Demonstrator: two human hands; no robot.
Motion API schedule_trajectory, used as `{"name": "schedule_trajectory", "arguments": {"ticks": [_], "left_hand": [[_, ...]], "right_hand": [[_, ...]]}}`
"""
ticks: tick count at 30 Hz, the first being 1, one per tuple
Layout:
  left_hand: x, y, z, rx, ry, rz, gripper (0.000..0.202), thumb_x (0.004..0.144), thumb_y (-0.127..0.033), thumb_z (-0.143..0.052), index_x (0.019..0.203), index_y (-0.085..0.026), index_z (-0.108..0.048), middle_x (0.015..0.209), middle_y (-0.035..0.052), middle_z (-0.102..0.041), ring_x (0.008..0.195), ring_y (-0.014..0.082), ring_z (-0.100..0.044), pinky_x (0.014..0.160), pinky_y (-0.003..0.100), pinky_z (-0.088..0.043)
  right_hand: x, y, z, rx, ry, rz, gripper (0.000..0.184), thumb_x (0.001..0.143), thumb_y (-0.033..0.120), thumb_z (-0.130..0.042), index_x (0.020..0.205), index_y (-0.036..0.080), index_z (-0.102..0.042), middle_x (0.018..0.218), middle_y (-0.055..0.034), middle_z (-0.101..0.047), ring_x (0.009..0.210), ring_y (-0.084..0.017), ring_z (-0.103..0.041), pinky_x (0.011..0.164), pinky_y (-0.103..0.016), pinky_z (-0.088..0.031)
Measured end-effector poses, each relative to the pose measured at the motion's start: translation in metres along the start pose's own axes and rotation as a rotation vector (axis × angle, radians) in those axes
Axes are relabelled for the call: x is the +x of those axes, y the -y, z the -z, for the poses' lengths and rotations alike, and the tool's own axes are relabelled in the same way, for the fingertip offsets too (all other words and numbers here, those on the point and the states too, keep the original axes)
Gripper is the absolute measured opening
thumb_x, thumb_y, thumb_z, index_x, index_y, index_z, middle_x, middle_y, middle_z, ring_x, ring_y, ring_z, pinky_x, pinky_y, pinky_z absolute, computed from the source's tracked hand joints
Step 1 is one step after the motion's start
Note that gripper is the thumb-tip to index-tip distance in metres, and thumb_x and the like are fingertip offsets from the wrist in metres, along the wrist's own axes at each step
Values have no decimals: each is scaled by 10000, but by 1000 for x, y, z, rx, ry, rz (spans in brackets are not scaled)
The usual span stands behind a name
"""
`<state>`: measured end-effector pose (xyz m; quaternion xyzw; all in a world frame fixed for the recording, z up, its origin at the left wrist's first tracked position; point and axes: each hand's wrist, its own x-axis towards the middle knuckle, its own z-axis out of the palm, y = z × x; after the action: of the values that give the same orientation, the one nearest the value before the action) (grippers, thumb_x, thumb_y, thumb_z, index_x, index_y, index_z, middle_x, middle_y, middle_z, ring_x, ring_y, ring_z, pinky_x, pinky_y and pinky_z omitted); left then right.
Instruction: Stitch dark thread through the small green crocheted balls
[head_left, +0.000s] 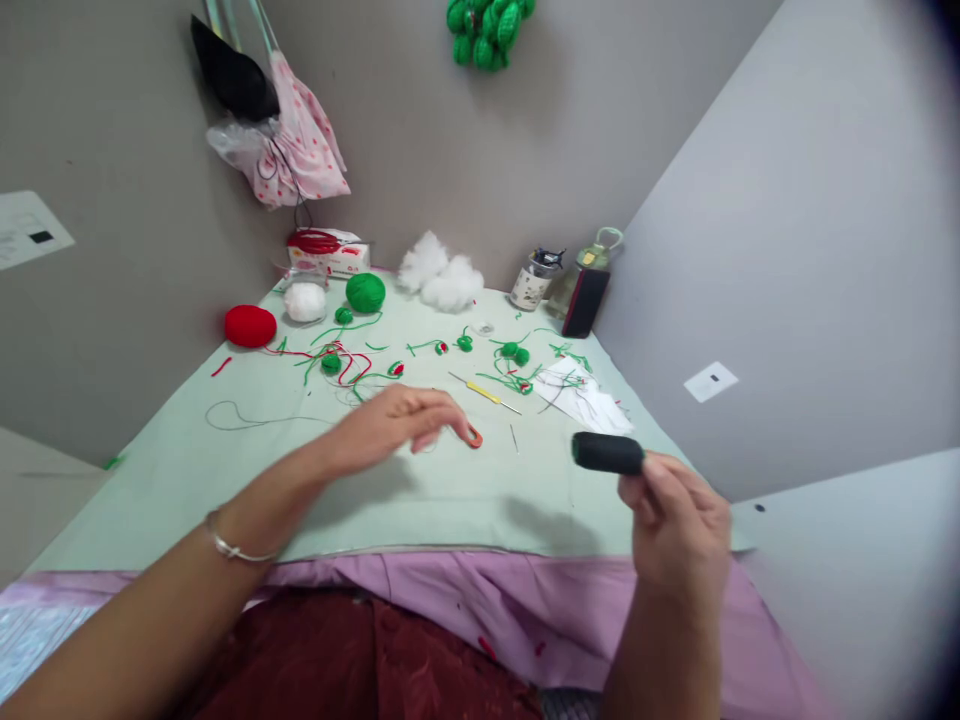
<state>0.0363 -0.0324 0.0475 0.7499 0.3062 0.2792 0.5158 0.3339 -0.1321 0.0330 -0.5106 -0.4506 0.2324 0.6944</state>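
Observation:
In my right hand [679,520] is a black cylinder with green edges, by its look a spool of black thread [607,453]. Thumb and fingers grip its right end and hold it level above the table. My left hand [397,425] hovers over the middle of the table, palm down, fingers stretched forward and slightly bent. Its fingertips are at a small orange ring-shaped piece [474,437]; whether they touch it I cannot tell. A needle [514,438] lies just right of that, and a yellow-handled crochet hook [484,392] lies behind.
Small green and red crocheted pieces [465,343] and yarn ends lie across the table [465,510]. Red [250,326], white [304,302] and green [365,293] yarn balls stand back left. White stuffing [442,275], a pen cup [531,285], a phone [586,303] and paper [581,393] lie farther back.

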Motion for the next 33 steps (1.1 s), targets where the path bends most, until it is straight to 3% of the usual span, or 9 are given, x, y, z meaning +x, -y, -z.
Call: {"name": "schedule_trajectory", "arguments": {"ticks": [4, 7, 9, 14, 20, 23, 26, 30, 33], "left_hand": [[-24, 22, 65, 397, -371, 116, 409, 991, -506, -463, 997, -232, -766, 616, -13, -504, 620, 159, -495, 612, 260, -362], [-36, 46, 100, 713, -426, 315, 387, 909, -526, -546, 1055, -259, -784, 920, 71, -710, 780, 247, -617, 689, 320, -427], [-39, 54, 107, 847, -422, 384, 460, 821, -482, -653, 1215, -265, -746, 1166, 121, -705, 892, 316, -646, 749, 381, -462], [-22, 17, 55, 478, -462, 130, 633, 837, -505, -691, 1414, -261, -599, 1394, 102, -590, 880, 216, -630, 872, 396, -511], [5, -20, -37, -235, 99, 62, 921, 742, -353, -852, 1548, -329, -408, 1371, 115, -604, 873, 162, -630, 787, 313, -522], [4, -16, -41, -278, 366, 70, 441, 885, -403, -723, 1291, -238, -670, 928, 41, -688, 759, 146, -597, 723, 278, -480], [-5, -8, -16, -89, 222, 28, 337, 994, -450, -553, 934, -190, -758, 664, -13, -549, 653, 124, -514, 682, 255, -416], [-25, 13, 39, 252, -219, 71, 383, 971, -518, -536, 865, -209, -734, 659, -13, -529, 643, 144, -502, 646, 256, -387], [-43, 40, 79, 466, -280, 206, 380, 931, -540, -555, 870, -233, -771, 706, 24, -630, 670, 190, -553, 648, 285, -409]], "right_hand": [[11, -12, 46, -38, -233, 15, 175, 739, 275, -750, 667, 133, -678, 490, 27, -504, 445, -61, -366, 463, -244, -223], [15, -17, 71, -32, -331, 21, 147, 728, 249, -741, 662, 147, -657, 489, 36, -500, 439, -68, -354, 443, -248, -191], [18, -17, 76, -30, -352, 21, 154, 742, 238, -738, 650, 160, -644, 494, 39, -490, 450, -75, -350, 438, -250, -184], [14, -8, 37, -17, -197, -6, 191, 727, 296, -751, 640, 155, -657, 474, 33, -477, 440, -71, -350, 442, -245, -212], [-14, 2, -32, -20, 291, -78, 291, 872, 355, -718, 660, 159, -685, 527, 13, -486, 493, -93, -392, 495, -267, -295], [-15, 3, -37, 42, 316, -57, 272, 888, 354, -705, 694, 164, -709, 521, 18, -471, 498, -97, -402, 502, -265, -294], [-5, 1, -16, 82, 160, -33, 248, 850, 348, -729, 693, 157, -707, 513, 16, -475, 506, -100, -432, 504, -258, -297], [8, -8, 33, 55, -53, -21, 243, 785, 316, -752, 642, 144, -657, 497, 23, -477, 472, -78, -397, 489, -249, -282], [11, -14, 65, 34, -225, -12, 209, 716, 292, -769, 633, 148, -641, 493, 26, -492, 455, -74, -384, 457, -236, -228]]}}
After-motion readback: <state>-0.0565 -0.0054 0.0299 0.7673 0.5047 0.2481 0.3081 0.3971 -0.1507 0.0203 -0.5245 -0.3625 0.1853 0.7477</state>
